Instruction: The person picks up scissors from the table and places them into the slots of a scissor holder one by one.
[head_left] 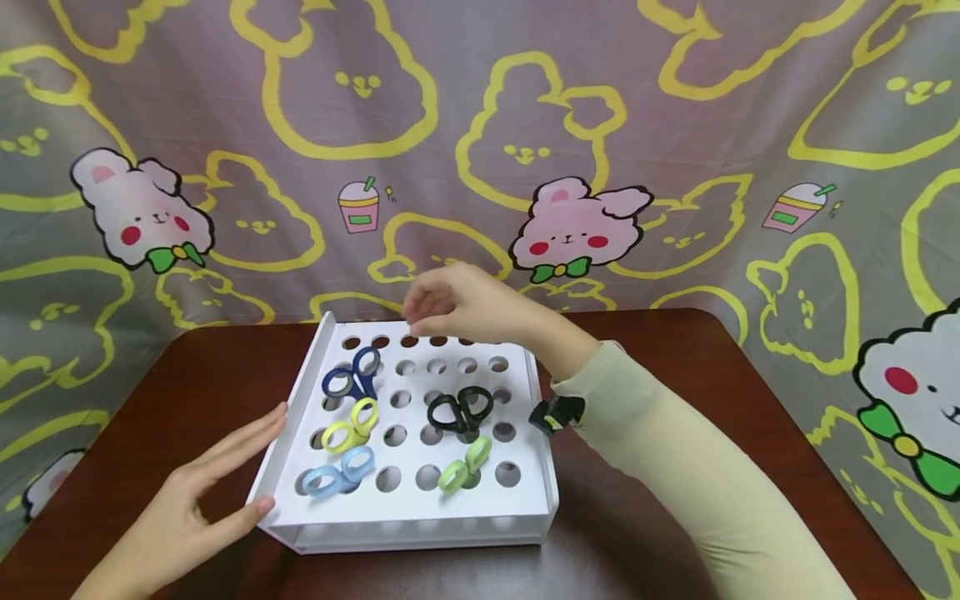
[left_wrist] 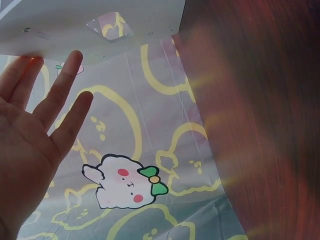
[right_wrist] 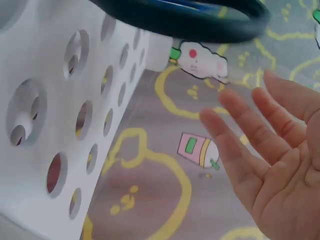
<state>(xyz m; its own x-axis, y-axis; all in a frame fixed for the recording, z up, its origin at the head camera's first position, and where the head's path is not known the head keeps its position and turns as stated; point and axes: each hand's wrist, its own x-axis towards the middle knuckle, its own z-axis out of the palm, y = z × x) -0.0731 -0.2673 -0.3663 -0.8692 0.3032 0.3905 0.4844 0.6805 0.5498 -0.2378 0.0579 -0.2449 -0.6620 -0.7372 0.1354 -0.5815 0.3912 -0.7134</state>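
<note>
A white rack (head_left: 405,504) with rows of round holes stands on the table. Dark blue scissors (head_left: 360,379), yellow scissors (head_left: 351,429), light blue scissors (head_left: 339,473), black scissors (head_left: 459,412) and light green scissors (head_left: 465,467) stand in its holes, handles up, blades hidden. My left hand (head_left: 191,496) rests against the rack's left wall with straight fingers, thumb at the front corner. Over the back row of holes hovers my right hand (head_left: 457,308), holding nothing. The right wrist view shows its fingers (right_wrist: 235,140) loosely bent beside the rack's top, with a dark handle loop (right_wrist: 190,25) close by.
The dark red-brown table (head_left: 645,500) extends on both sides of the rack. A patterned curtain (head_left: 450,125) with rabbits and cups hangs behind and along both sides. A small black piece (head_left: 557,414) sits at my right sleeve cuff.
</note>
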